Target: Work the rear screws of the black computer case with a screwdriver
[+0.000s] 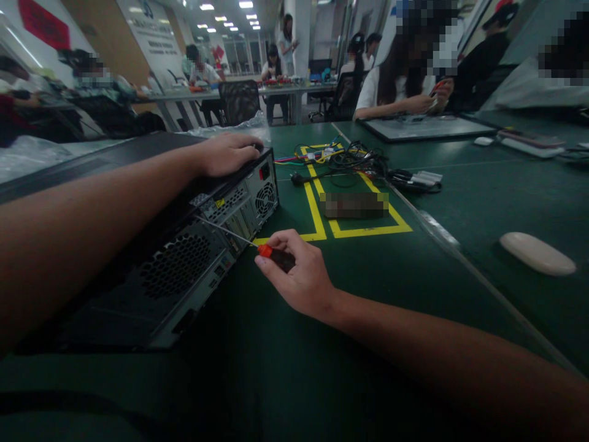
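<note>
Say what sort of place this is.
Probably an electronics workshop or training room: a screwdriver is at the computer case, tangled cables lie on the green table, and other people are beyond.

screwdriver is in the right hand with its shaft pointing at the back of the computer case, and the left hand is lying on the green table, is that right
Not quite: the head view shows the left hand lying on the upper side of the computer case, not on the green table. The rest is right.
</note>
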Demonstrator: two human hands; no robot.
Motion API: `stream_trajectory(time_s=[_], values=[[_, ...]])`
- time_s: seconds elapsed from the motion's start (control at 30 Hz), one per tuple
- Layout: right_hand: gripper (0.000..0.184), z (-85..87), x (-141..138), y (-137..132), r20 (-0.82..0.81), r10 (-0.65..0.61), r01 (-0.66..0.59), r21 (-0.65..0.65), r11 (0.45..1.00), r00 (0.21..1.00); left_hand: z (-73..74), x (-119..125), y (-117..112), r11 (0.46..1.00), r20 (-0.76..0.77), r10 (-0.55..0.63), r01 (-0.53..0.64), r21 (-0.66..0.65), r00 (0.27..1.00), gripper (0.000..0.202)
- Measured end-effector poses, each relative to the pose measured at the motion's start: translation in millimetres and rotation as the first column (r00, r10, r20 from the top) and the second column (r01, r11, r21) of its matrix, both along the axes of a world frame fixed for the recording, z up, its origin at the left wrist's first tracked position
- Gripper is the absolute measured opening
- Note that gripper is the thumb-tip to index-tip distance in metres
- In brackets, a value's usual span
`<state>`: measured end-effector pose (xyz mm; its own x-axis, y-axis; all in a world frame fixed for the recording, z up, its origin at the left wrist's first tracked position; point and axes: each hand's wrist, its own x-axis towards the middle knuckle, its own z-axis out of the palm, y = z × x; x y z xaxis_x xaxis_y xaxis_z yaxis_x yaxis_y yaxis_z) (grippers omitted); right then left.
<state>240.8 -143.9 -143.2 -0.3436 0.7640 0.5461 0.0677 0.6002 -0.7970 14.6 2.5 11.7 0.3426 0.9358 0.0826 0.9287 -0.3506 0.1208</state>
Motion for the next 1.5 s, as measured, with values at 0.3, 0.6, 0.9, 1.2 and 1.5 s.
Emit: stream_trajectory(time_s=[0.3, 0.6, 0.9, 1.2, 1.5], values=[[0.017, 1.0, 0.7, -0.5, 0.024, -0.015, 0.015, 0.004, 1.0, 1.0, 1.0, 0.2, -1.0, 1.0, -0.001, 0.007, -0.007, -0.01, 1.0, 0.083], [0.016, 2.1, 1.0, -1.1, 0.032, -0.025, 0.025, 0.006, 1.0, 0.999, 1.4, 0.4, -1.9, 1.0, 0.012, -0.013, 0.013, -0.012, 1.0, 0.089], [0.018, 4.6, 2.3, -1.5, 0.03, -0.025, 0.025, 0.007, 1.0, 0.999, 2.3, 2.9, -3.7, 1.0, 0.001, -0.017, 0.017, -0.01, 1.0, 0.085], [0.019, 4.9, 1.9, -0.9, 0.057, -0.041, 0.041, 0.015, 0.999, 0.998, 0.5, 0.6, 0.0, 1.0, 0.006, -0.011, 0.011, -0.011, 1.0, 0.089], [0.02, 5.0, 2.7, -0.1, 0.06, -0.03, 0.028, 0.037, 0.999, 0.998, 1.0, 0.8, -1.3, 1.0, 0.008, -0.021, 0.021, -0.008, 1.0, 0.086]])
